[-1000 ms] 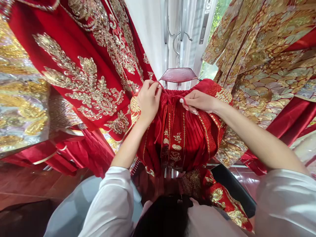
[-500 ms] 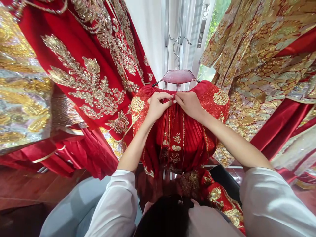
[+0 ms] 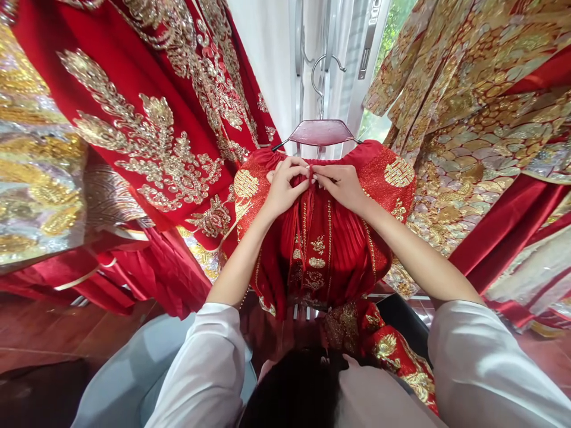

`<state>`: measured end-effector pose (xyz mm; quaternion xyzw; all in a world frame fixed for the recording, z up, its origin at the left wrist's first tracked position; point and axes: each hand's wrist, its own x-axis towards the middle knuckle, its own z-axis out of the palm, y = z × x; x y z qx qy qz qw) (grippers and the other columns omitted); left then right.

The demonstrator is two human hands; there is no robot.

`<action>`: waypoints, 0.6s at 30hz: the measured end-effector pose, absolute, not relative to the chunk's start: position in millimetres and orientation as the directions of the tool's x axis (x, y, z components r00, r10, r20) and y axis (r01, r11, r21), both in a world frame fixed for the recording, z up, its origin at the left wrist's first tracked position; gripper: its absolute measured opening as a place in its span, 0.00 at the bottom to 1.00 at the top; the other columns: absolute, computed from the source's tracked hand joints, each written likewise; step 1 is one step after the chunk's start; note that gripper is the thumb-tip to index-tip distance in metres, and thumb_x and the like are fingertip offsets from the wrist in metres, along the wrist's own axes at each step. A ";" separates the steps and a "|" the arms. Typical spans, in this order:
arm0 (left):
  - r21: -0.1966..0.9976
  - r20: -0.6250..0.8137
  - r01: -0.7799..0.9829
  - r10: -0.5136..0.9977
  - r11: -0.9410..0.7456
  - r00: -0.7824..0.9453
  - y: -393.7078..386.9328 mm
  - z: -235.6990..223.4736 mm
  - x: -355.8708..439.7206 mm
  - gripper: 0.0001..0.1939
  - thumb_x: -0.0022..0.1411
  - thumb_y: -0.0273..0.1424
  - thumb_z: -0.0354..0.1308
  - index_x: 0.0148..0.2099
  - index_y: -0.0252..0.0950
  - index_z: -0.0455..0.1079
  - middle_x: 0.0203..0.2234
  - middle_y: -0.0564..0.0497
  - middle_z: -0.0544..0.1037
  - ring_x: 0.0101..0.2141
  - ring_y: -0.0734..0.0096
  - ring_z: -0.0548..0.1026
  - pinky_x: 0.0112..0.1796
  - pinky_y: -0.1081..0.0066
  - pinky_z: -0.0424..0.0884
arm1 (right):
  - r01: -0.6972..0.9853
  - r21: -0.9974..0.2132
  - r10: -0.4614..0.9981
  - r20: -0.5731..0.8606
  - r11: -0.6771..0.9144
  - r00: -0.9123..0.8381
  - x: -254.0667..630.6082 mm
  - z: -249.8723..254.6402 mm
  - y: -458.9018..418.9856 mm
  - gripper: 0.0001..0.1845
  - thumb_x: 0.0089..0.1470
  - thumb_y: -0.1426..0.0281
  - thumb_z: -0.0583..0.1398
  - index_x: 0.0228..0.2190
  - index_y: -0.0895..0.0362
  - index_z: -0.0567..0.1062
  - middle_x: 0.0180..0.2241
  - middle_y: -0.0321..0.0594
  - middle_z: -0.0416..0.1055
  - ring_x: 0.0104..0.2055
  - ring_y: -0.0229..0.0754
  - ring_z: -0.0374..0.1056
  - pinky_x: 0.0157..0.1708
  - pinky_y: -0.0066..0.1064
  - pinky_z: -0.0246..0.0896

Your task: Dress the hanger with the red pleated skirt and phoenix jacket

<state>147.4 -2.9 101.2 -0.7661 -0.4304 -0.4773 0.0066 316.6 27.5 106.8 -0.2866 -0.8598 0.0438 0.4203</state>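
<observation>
A red pleated skirt with gold embroidery hangs from a hanger that has a dark red middle piece and a metal hook. Its gathered waistband lies just below the hanger. At the middle of that waistband, my left hand pinches a thin red cord between thumb and fingers. From the other side my right hand grips the same cord, fingertips nearly meeting the left ones. Loose red ties run down the skirt front below my hands. The fingers partly hide the cord.
On the left hangs a red garment with gold beadwork; on the right, a gold-patterned one. A white-framed door stands behind the hanger. Below are a grey-blue chair and red-and-gold fabric over something black.
Both hands stay at the waistband, and their fingers have shifted slightly around the cord. The right fingers are straighter now. The view has moved a little.
</observation>
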 end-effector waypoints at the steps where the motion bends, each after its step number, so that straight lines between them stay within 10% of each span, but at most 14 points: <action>1: 0.395 0.741 0.666 0.648 -0.633 0.177 -3.1 100.8 147.8 0.01 0.58 0.27 0.58 0.33 0.38 0.70 0.44 0.49 0.72 0.47 0.65 0.68 0.49 0.62 0.60 | 0.476 -0.267 0.508 0.698 0.838 -0.505 316.2 108.2 26.7 0.16 0.58 0.68 0.51 0.38 0.55 0.78 0.38 0.39 0.76 0.40 0.39 0.71 0.42 0.30 0.61; 10: 0.247 0.776 0.848 0.620 -0.469 0.117 -13.1 99.8 132.1 0.01 0.59 0.27 0.55 0.34 0.36 0.66 0.40 0.46 0.72 0.43 0.59 0.69 0.46 0.58 0.59 | 0.824 0.033 0.622 0.640 0.566 -0.452 335.2 111.3 19.0 0.14 0.57 0.71 0.48 0.33 0.62 0.72 0.28 0.49 0.72 0.29 0.42 0.66 0.27 0.31 0.49; 14: 0.287 0.803 0.795 0.587 -0.534 0.104 -12.6 102.8 131.0 0.02 0.57 0.25 0.56 0.32 0.36 0.65 0.35 0.47 0.73 0.38 0.64 0.70 0.41 0.63 0.63 | 0.771 -0.143 0.623 0.687 0.620 -0.373 343.1 108.2 20.3 0.08 0.55 0.71 0.51 0.32 0.60 0.70 0.27 0.45 0.70 0.30 0.40 0.65 0.28 0.30 0.52; 18: 0.511 0.782 0.525 0.622 -0.681 0.046 -8.4 102.9 143.1 0.04 0.56 0.23 0.54 0.32 0.37 0.64 0.26 0.54 0.71 0.23 0.77 0.67 0.27 0.73 0.63 | 0.392 -0.581 0.700 0.628 0.713 -0.341 335.0 108.4 20.2 0.08 0.56 0.65 0.55 0.31 0.58 0.66 0.28 0.40 0.68 0.28 0.35 0.66 0.25 0.27 0.57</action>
